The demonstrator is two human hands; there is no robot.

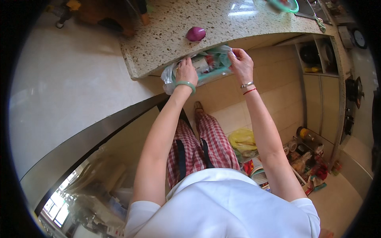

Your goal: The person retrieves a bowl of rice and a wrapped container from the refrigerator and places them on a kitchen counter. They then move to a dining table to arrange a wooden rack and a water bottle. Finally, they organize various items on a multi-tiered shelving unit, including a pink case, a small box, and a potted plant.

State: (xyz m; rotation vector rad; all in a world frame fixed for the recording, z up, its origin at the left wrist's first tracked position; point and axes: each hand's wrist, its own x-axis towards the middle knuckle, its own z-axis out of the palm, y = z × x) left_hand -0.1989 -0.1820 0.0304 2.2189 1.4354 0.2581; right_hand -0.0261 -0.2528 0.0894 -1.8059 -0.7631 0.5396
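My right hand (pixel 241 64) pinches the edge of a thin, clear greenish plastic bag (pixel 223 53) between thumb and fingers. My left hand (pixel 186 72), a green bangle at its wrist, lies with stretched fingers over the left side of an open drawer or bin (pixel 216 74) under the counter edge. Inside it are a pale package (pixel 200 64) and something red, partly covered by plastic. Crumpled clear plastic (pixel 168 77) hangs over its left end. A purple onion (pixel 196 34) sits on the counter just beyond my hands.
A speckled stone countertop (pixel 158 35) runs across the far side, with a green-rimmed bowl (pixel 291 5) at the far right. A smooth pale surface (pixel 71 79) lies to my left. By my right arm, a yellow bag (pixel 243 139) and several bottles and packages crowd the floor.
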